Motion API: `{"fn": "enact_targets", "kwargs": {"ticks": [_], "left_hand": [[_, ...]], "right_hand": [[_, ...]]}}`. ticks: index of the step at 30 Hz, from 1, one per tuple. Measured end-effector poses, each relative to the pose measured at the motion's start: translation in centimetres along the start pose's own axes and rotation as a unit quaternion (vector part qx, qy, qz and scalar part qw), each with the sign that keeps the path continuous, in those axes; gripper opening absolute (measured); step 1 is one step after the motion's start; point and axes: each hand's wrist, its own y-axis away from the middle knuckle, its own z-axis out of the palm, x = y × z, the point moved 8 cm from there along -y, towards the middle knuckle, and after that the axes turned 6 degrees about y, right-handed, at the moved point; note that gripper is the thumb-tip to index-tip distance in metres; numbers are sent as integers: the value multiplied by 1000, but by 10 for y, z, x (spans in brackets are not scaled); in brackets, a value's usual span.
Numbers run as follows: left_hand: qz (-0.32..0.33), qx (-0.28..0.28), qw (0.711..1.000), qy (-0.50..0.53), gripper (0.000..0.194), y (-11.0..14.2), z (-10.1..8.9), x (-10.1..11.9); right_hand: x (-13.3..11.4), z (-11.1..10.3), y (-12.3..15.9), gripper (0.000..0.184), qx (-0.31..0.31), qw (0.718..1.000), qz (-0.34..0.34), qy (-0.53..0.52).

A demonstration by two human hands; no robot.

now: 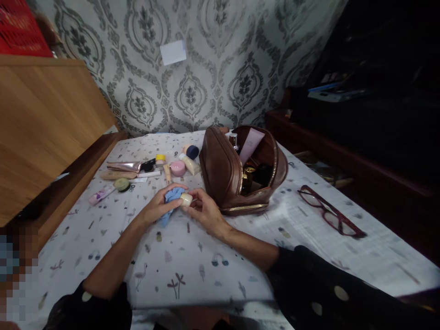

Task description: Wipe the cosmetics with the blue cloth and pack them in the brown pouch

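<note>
My left hand is closed around a crumpled blue cloth. The cloth touches a small cream-coloured jar, which the fingers of my right hand grip from the other side. Just right of my hands stands a brown toiletry bag with its zip undone. Inside it are a pale pink tube, a silver-capped bottle and a gold item. Beyond my hands lie a pink jar, a cream tube and a small tan tube.
Further left are a rose-gold tube, a green round container, a purple-and-white tube and a yellow-lidded jar. Red-framed glasses lie on the right of the patterned sheet. A wooden panel borders the left; the patterned wall stands behind.
</note>
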Motion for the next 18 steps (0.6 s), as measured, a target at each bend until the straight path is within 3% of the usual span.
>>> {"fn": "enact_targets", "kwargs": {"ticks": [4, 18], "left_hand": [[-9, 26, 1000, -3, 42, -2, -2, -6], [18, 31, 999, 0, 42, -3, -3, -5]], "right_hand": [[0, 0, 0, 37, 2, 1000, -2, -2], [-4, 3, 3, 46, -28, 999, -2, -27]]}}
